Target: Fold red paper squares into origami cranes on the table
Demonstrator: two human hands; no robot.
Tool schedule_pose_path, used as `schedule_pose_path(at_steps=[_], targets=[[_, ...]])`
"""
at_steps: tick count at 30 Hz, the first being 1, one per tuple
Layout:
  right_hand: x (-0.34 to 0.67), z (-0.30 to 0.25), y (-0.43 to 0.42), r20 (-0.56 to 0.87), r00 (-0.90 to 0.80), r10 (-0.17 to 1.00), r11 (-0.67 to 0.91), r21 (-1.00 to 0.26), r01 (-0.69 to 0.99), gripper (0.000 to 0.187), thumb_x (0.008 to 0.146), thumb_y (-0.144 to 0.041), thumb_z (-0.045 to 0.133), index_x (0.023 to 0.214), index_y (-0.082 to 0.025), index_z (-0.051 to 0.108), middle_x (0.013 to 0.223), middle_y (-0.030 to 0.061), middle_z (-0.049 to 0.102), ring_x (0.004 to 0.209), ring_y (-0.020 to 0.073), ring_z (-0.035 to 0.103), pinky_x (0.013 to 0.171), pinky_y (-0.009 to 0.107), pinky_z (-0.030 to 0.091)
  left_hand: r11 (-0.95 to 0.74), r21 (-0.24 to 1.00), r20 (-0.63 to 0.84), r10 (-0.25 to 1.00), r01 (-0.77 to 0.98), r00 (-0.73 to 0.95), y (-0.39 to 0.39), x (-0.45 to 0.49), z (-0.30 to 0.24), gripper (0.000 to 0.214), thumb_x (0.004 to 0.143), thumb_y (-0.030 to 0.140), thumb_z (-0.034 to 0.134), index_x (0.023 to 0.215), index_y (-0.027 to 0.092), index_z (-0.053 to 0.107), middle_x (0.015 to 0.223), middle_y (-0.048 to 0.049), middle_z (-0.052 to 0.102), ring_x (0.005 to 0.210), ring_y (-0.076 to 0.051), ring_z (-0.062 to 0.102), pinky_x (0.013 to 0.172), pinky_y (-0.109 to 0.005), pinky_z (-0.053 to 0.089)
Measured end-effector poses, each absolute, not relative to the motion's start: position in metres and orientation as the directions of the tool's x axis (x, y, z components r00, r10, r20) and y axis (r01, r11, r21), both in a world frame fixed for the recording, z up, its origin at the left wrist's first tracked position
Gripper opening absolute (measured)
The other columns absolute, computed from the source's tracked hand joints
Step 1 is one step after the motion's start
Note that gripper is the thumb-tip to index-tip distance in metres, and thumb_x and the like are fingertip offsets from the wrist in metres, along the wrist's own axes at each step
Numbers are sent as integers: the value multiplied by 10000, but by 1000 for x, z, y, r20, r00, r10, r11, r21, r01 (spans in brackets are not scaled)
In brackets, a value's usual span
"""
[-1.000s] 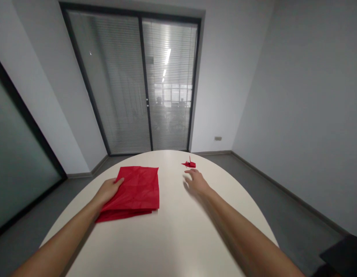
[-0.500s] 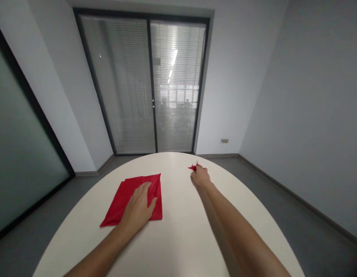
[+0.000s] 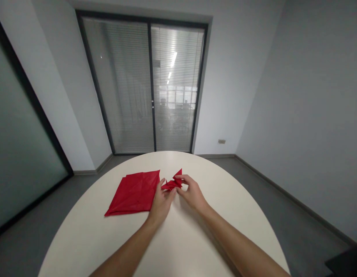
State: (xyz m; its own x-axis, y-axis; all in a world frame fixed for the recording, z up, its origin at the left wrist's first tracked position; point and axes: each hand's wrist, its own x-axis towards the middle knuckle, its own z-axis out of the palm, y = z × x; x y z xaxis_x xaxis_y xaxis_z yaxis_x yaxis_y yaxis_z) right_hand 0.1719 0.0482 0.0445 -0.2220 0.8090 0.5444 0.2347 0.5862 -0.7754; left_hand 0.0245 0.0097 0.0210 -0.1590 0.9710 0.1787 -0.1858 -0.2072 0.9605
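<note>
A small red origami crane (image 3: 170, 185) with pointed tips is between my two hands, over the middle of the table. My left hand (image 3: 160, 204) holds its left side, thumb and fingers around it. From the right, my right hand (image 3: 194, 194) pinches the crane near its upright point with thumb and index finger. Just left of my left hand lies a creased red square (image 3: 132, 192), folded in layers, flat on the table. Whether that square is paper or cloth, I cannot tell.
The round white table (image 3: 178, 246) has a curved edge on both sides. Beyond it stand glazed doors (image 3: 175, 127) with blinds and a wall with a small socket plate (image 3: 221, 141). A dark object (image 3: 347, 263) shows at the lower right.
My left hand has left the top of the red square and moved right to the crane. My right hand has brought the crane left and nearer, from the table's far right.
</note>
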Motion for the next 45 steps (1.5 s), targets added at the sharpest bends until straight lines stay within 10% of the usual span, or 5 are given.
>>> schedule_pose_path(at_steps=[6,22,32,39,45], targets=[[180,32,13,508,-197,838,533,-840,100,373,845,-228,663,1215,-254,616,1242,80,642,1078,221,641,938,402,526,-195,968,173,974,-156,-144,-7,18,15,442,751,527,745,956,172,582,959,-110,736,864,-237,720,678,-300,545],[192,27,8,494,-355,794,555,-827,91,350,859,-249,676,1209,-265,662,1296,85,647,1246,252,564,1107,467,377,-236,971,231,963,-21,-138,-18,26,23,379,782,543,669,874,176,634,742,-46,699,671,-196,676,541,-264,510],[191,24,17,381,-232,895,359,-924,-134,280,772,-415,777,977,-239,706,1284,107,651,1231,276,580,1046,442,436,-253,959,249,967,-132,-47,-21,38,10,751,701,319,801,1342,211,425,1291,-148,624,1018,-232,683,850,-349,555],[185,21,15,351,-234,907,314,-932,-183,279,748,-444,792,953,-266,730,1334,90,606,1279,276,535,1044,430,438,-207,971,195,976,-124,-99,-16,45,7,845,687,271,797,1402,220,348,1241,-139,647,998,-225,693,879,-374,556],[186,29,10,344,-211,915,308,-933,-185,275,739,-441,798,940,-268,726,1380,91,560,1281,283,527,1043,425,426,-276,961,273,959,-30,-83,-14,42,7,339,776,354,716,1054,189,614,1123,-108,678,1079,-246,645,864,-342,549]])
